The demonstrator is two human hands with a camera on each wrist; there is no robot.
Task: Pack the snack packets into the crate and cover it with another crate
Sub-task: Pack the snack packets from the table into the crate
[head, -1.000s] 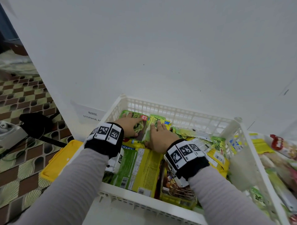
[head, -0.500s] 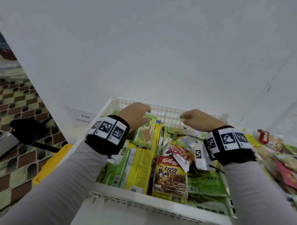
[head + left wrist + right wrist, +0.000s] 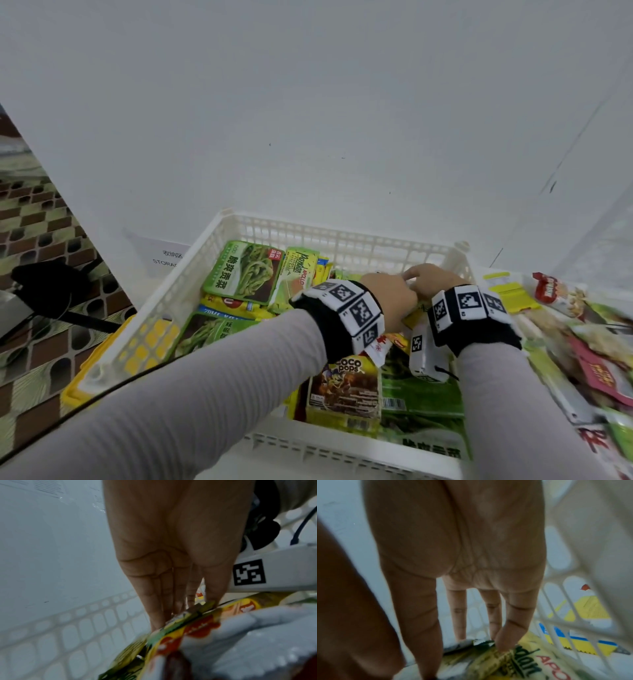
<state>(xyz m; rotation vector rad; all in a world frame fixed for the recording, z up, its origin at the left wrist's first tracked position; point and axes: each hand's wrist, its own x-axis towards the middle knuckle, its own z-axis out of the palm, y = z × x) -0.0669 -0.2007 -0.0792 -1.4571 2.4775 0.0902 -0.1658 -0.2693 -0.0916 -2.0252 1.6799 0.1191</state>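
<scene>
In the head view, the left hand (image 3: pixel 387 301) and the right hand (image 3: pixel 430 279) were together inside the white crate (image 3: pixel 342 240), near its far right corner, on top of the snack packets. The fingers of both hands pointed down into the pile, and from this view I could not tell what they held. To the left of the fingers lay a green pickled vegetable packet (image 3: pixel 245 270) and a Pandan Apollo cake packet (image 3: pixel 298 270). Nearer to the person than the fingers stood a Coco Pops box (image 3: pixel 346 387) beside more green packets. Outside the crate, to the right of the fingers, more snack packets (image 3: pixel 555 291) lay on the white desk (image 3: pixel 308 102). A yellow crate (image 3: pixel 73 390) showed under the left edge of the white one.

In the left wrist view, the left hand (image 3: pixel 171 547) had its fingers (image 3: pixel 154 608) straight and close together, with the tips touching the edge of a yellow and green packet (image 3: pixel 180 622). They were not curled round it. The crate wall (image 3: pixel 68 628) was just beyond the fingers.

In the right wrist view, the right hand (image 3: pixel 462 540) had its fingers (image 3: pixel 513 628) stretched down, a little apart, with the tips pressing on a yellow Pandan Apollo packet (image 3: pixel 522 662). I saw no closed grip. The crate wall (image 3: pixel 573 601) stood just to the right of the fingers, with yellow and blue packets (image 3: pixel 582 645) behind it.
</scene>
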